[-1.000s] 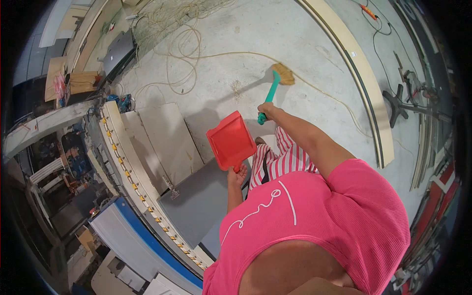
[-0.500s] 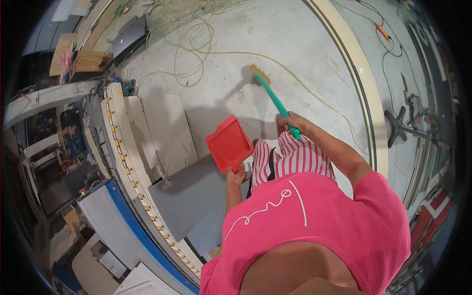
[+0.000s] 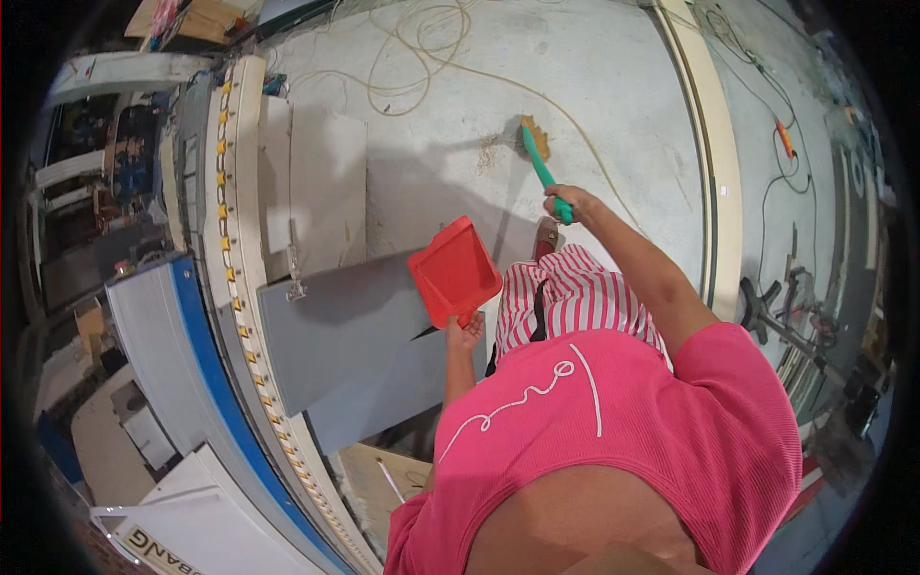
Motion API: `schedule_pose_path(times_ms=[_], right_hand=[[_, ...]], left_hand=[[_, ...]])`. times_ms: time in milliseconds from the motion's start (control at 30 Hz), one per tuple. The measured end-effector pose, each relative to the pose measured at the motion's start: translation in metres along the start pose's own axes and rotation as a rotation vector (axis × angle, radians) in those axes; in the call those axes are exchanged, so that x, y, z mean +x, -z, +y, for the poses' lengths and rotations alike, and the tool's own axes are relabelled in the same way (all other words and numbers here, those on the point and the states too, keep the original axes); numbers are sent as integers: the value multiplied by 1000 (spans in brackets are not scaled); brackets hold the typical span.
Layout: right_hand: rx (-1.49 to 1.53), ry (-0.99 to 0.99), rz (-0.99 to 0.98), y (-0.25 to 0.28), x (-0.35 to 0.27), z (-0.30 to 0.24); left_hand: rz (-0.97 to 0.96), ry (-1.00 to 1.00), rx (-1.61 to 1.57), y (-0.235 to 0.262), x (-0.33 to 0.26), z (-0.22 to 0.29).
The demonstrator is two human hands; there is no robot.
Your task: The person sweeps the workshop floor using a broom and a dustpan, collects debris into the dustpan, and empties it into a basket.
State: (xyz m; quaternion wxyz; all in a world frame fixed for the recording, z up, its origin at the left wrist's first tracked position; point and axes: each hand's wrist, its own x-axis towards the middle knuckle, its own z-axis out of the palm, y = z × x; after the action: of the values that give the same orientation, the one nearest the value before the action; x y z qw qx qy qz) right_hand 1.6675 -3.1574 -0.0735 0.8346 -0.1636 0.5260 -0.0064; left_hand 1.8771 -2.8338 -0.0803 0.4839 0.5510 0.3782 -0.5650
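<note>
Overhead, 2 hands at work with a brush and a dustpan.

Right hand [image 3: 563,203] grips the green handle of the brush [image 3: 533,150], its bristles on the concrete floor [image 3: 613,86] beside a small debris pile [image 3: 491,151]. Left hand [image 3: 464,333] holds the red dustpan [image 3: 454,270] by its handle, raised near the striped trousers [image 3: 575,299], well short of the brush head.

We stand in a workshop: a bare concrete floor [image 3: 613,86] strewn with loose cables [image 3: 422,48], grey boards [image 3: 326,326] lying flat on the left, timber [image 3: 206,19] stacked far left, metal stands [image 3: 767,307] on the right.
</note>
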Motion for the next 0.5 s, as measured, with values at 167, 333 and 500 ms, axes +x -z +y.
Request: schedule_pose_path(times_ms=[167,333,500], right_hand=[[55,-62,-146,46,-80,8],[-121,-92,-107,11,-173,13],[-213,-320,-165,-5,-170,26]], left_hand=[[-14,-38,-80,30,-4,-21],[37,21,-243,70,-12,-53],[102,42,-209,102,-27,-72]])
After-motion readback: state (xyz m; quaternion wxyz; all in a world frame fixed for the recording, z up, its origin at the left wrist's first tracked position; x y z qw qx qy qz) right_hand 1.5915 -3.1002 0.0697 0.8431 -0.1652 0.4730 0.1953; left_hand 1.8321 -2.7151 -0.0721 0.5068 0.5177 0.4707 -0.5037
